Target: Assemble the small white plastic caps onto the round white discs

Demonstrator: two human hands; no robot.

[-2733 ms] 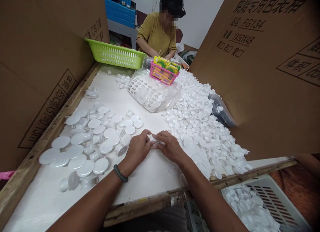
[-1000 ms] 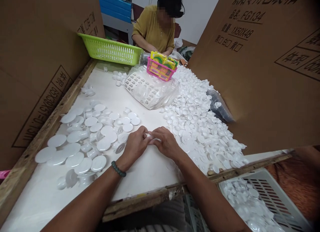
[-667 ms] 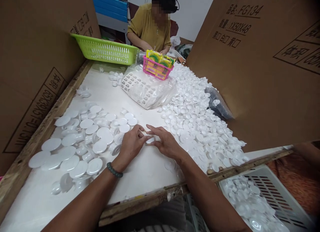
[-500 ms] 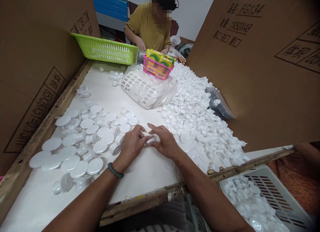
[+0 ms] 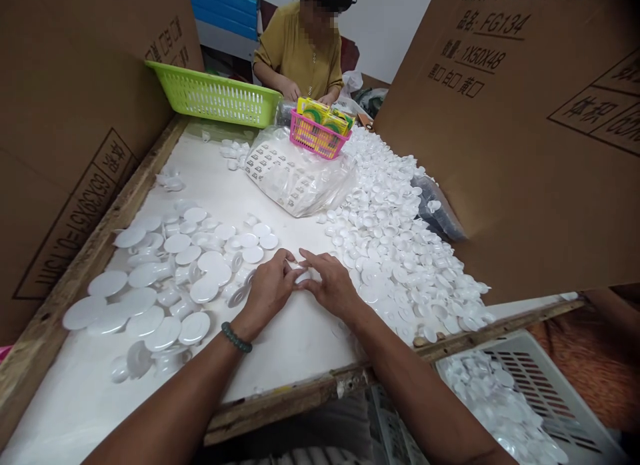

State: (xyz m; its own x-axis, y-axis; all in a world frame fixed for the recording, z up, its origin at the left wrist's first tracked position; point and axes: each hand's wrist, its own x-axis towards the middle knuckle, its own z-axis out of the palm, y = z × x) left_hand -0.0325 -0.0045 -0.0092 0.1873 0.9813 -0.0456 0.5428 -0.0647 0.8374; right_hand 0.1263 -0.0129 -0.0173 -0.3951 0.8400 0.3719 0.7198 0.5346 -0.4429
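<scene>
A small white plastic piece is pinched between my two hands above the white tabletop. My left hand has its fingers curled against the piece from the left. From the right, my right hand grips it with thumb and fingers; my fingers hide part of its shape. Left of my hands lie white round-topped plastic parts in a loose cluster, some on their sides. A dense heap of smaller white plastic parts spreads to the right.
A clear plastic bag lies beyond my hands, with a pink basket of yellow packs on it. Behind stands a green basket. Cardboard walls flank the table. A pale crate holds white parts below. A person sits opposite.
My hands have drawn slightly closer together around the white piece, the left one shifting a little right. The camera view has shifted slightly.
</scene>
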